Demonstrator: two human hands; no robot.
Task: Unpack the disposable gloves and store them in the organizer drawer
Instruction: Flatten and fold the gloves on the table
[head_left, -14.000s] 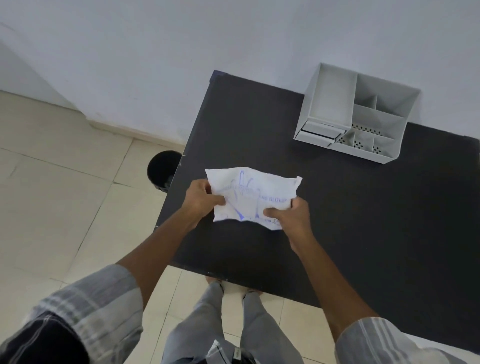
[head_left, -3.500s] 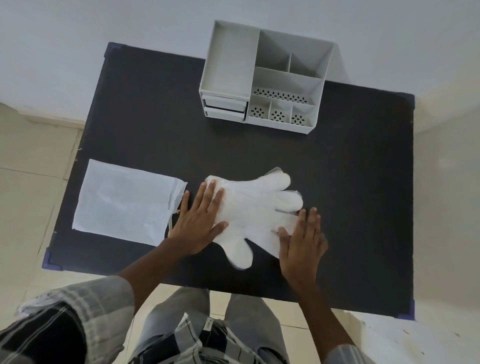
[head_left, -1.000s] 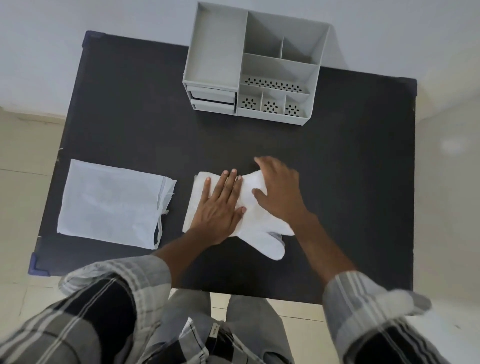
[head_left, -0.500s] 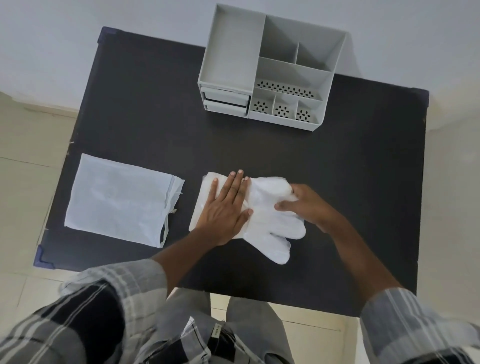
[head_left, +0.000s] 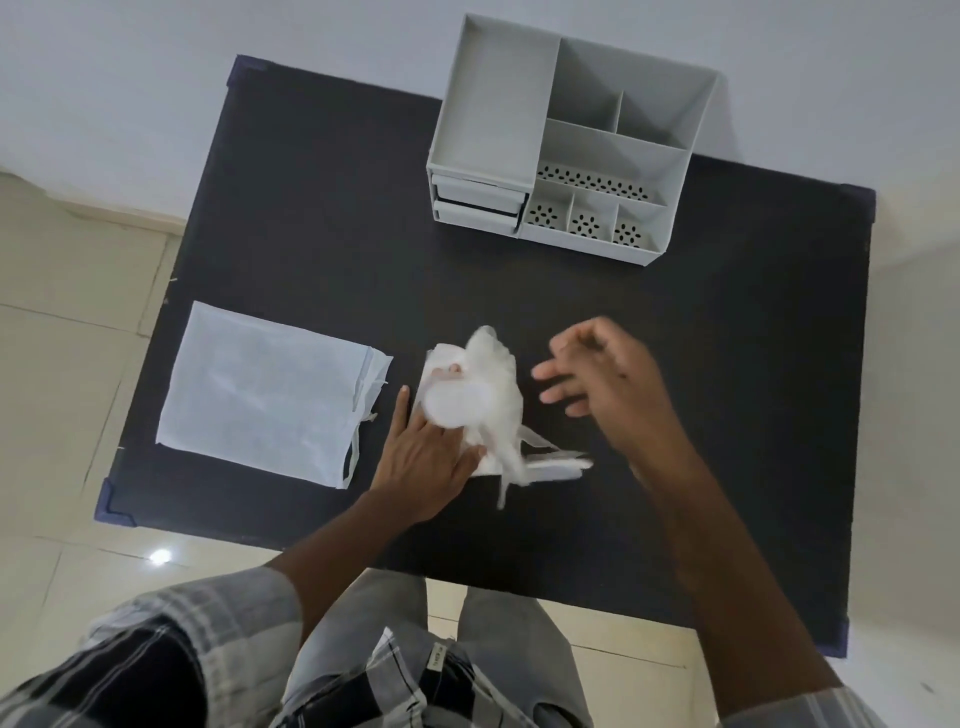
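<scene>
The clear plastic gloves (head_left: 480, 400) lie folded over in a loose bundle near the middle of the black table (head_left: 675, 405). My left hand (head_left: 423, 457) presses flat on the bundle's left side, and the folded part covers its fingers. To the right of the gloves my right hand (head_left: 597, 382) hovers, blurred, fingers apart and holding nothing. The empty white packet (head_left: 270, 395) lies flat at the table's left. The grey organizer (head_left: 571, 135) stands at the far edge, its two small drawers (head_left: 478, 200) on the front left both closed.
The table's near edge runs just in front of my legs. Tiled floor lies to the left and right, and a white wall rises behind the organizer.
My right hand has folded the glove fingers over to the left onto my left hand and let go, now lifted clear to the right. The left hand stays pressed down.
</scene>
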